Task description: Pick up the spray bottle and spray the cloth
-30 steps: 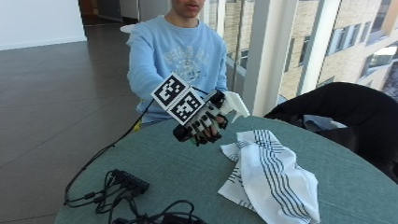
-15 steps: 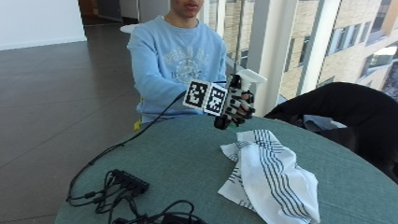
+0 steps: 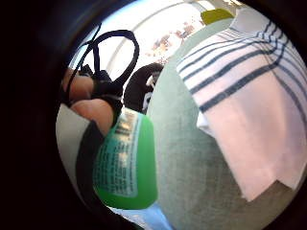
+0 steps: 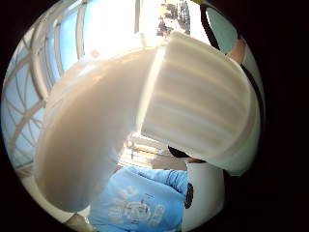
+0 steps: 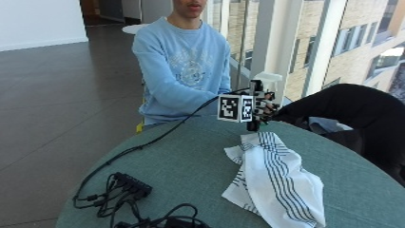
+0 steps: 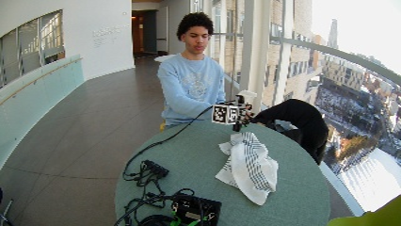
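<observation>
My gloved right hand (image 5: 263, 109) grips the spray bottle and holds it upright above the table's far side, just beyond the cloth's far end. The bottle's white spray head (image 5: 267, 76) sticks up above the hand. In the little finger side palm view its green labelled body (image 3: 125, 163) lies against my curled fingers (image 3: 91, 112). The white spray head (image 4: 203, 101) fills the thumb side palm view. The white cloth with dark stripes (image 5: 273, 180) lies crumpled on the green round table (image 5: 190, 161), also seen close by as the striped cloth (image 3: 254, 110).
Black cables and a power strip (image 5: 130, 184) lie at the table's near left, with a black box (image 6: 197, 209) at the front edge. A dark jacket on a chair (image 5: 354, 109) stands right of the table. Window pillars rise behind.
My hand has carried the bottle up and to the right, from the cloth's left end to above its far end.
</observation>
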`<act>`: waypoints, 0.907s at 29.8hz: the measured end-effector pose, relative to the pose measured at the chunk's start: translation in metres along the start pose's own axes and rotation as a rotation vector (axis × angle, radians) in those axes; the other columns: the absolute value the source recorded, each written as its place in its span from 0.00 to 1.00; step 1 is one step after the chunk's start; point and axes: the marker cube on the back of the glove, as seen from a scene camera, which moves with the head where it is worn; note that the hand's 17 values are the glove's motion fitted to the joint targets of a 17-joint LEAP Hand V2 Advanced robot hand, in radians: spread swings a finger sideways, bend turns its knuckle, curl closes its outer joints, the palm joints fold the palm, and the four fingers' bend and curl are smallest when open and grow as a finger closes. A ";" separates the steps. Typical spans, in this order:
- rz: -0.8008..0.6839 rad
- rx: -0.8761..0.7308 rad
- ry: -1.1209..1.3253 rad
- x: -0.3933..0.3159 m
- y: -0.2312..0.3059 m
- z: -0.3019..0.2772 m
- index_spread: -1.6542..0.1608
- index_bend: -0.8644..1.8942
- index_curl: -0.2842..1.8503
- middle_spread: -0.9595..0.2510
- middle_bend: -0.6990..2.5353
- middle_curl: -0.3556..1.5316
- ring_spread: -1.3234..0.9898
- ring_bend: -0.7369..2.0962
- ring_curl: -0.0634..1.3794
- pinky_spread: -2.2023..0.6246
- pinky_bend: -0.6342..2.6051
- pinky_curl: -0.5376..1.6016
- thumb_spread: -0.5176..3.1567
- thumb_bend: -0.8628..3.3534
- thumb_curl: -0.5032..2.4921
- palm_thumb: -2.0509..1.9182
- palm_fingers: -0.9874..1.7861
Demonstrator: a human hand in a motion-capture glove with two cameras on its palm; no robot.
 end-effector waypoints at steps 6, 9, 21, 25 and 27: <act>-0.034 0.008 -0.021 0.007 -0.002 0.019 0.76 0.37 0.33 0.71 0.27 0.41 0.55 0.41 0.30 0.81 0.27 0.42 0.35 0.20 0.38 0.75 0.74; -0.037 0.008 -0.016 0.010 -0.001 0.025 0.76 0.37 0.33 0.70 0.27 0.41 0.55 0.41 0.30 0.81 0.27 0.42 0.35 0.20 0.38 0.75 0.74; -0.060 0.017 -0.032 0.016 -0.001 0.046 0.76 0.37 0.33 0.70 0.27 0.40 0.55 0.40 0.30 0.82 0.26 0.42 0.36 0.20 0.38 0.75 0.74; -0.056 0.020 -0.035 0.018 -0.001 0.049 0.76 0.37 0.33 0.70 0.27 0.40 0.55 0.40 0.30 0.82 0.26 0.42 0.36 0.20 0.38 0.75 0.74; -0.055 0.022 -0.037 0.019 0.000 0.050 0.76 0.37 0.33 0.70 0.27 0.40 0.55 0.40 0.30 0.82 0.26 0.42 0.37 0.20 0.38 0.75 0.74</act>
